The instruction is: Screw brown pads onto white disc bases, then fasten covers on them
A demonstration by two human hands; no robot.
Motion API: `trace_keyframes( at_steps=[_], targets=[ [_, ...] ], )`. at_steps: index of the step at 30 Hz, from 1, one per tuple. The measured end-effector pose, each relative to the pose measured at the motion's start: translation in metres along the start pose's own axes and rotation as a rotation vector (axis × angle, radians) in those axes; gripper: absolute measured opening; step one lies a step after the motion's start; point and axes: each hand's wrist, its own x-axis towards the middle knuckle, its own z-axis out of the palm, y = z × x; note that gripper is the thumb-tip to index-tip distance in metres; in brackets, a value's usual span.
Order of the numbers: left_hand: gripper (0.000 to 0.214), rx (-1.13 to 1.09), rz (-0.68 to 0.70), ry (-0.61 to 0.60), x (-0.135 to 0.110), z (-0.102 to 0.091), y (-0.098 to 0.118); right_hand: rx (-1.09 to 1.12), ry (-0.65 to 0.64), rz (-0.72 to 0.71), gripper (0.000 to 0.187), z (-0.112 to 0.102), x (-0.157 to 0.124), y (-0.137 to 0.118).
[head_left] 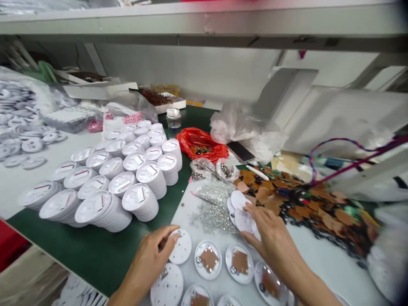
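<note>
My left hand (151, 257) pinches the edge of a white round plastic disc (182, 250) dotted with small holes. Below it lies a similar disc (167, 287), with a small metal part near its rim. Fingers of my right hand (270, 231) grip another white disc (245, 222), beside a small pile of white discs (238, 199). Between and below my hands, several round white shells lie face up, each with a square brown board and a small coiled part; one such shell (208, 260) sits right of the left disc. A heap of small silvery screws (213, 214) lies just beyond.
Stacks of white round cases (140, 197) fill the green mat on the left. Brown boards (321, 212) with dark parts are heaped at right. A red bag (202, 142), a phone (240, 151) and a clear jar (174, 119) stand behind. An overhead shelf (204, 27) spans the top.
</note>
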Motion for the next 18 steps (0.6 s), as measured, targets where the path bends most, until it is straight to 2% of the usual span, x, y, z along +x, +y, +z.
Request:
trace_keyframes(
  at_steps=[2, 4, 7, 9, 10, 11, 13, 14, 16, 17, 18],
  targets=[
    [0.037, 0.051, 0.033, 0.012, 0.000, 0.007, -0.006, -0.026, 0.003, 0.007, 0.033, 0.003, -0.004, 0.021],
    [0.036, 0.067, 0.064, 0.024, -0.002, 0.011, -0.010, -0.030, 0.004, -0.003, 0.031, 0.005, -0.005, 0.029],
    [0.038, 0.083, 0.080, 0.122, -0.007, 0.008, -0.007, -0.026, 0.037, -0.014, 0.037, 0.000, -0.005, 0.026],
    [0.038, 0.030, 0.090, 0.195, -0.014, 0.005, 0.005, 0.037, 0.056, 0.046, 0.046, -0.009, -0.007, 0.016],
    [0.038, -0.036, 0.083, 0.184, -0.018, 0.006, 0.014, 0.114, 0.060, 0.091, 0.050, -0.014, -0.009, 0.009],
    [0.037, -0.140, 0.065, 0.118, -0.022, 0.009, 0.024, 0.221, 0.054, 0.134, 0.054, -0.017, -0.011, 0.001],
    [0.043, -0.438, -0.056, -0.125, -0.029, 0.021, 0.044, 0.469, 0.014, 0.160, 0.058, -0.020, -0.018, -0.017],
    [0.050, -0.625, -0.128, -0.264, -0.031, 0.029, 0.052, 0.560, -0.019, 0.135, 0.059, -0.020, -0.023, -0.025],
    [0.065, -0.930, -0.192, -0.460, -0.034, 0.047, 0.061, 0.631, -0.087, 0.056, 0.064, -0.018, -0.033, -0.038],
    [0.068, -1.008, -0.215, -0.499, -0.034, 0.054, 0.063, 0.617, -0.113, 0.014, 0.066, -0.016, -0.037, -0.041],
    [0.069, -1.055, -0.238, -0.477, -0.034, 0.058, 0.062, 0.588, -0.128, -0.029, 0.067, -0.015, -0.042, -0.043]
  ],
)
